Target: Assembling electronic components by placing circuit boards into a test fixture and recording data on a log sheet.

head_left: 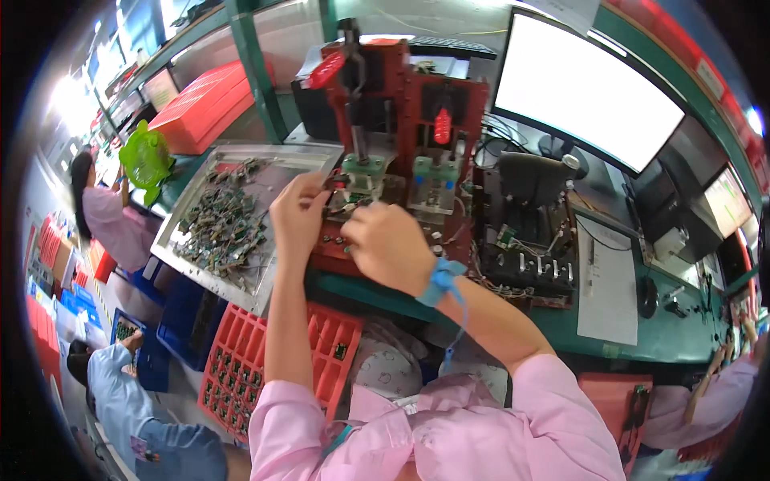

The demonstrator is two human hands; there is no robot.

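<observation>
At the base of a red press fixture (382, 64) with a red-handled toggle clamp, my two hands work close together. My left hand (298, 210) is closed, thumb and fingertips pinched beside the fixture's green plate (365, 166); what they hold is too small to make out. My right hand (387, 244) is curled with its fingertips at the front of the same fixture, and its grip is partly hidden. A blue wrist strap (443, 282) circles my right wrist. Small parts (333, 240) lie on the red base between my hands.
Left stands a metal-rimmed tray (168, 244) with a heap of small circuit boards (220, 216). A red compartment tray (325, 317) holding boards sits below the bench edge. A second clamp fixture (437, 184), a black device (529, 232) and a monitor (589, 80) stand right. Other people sit nearby.
</observation>
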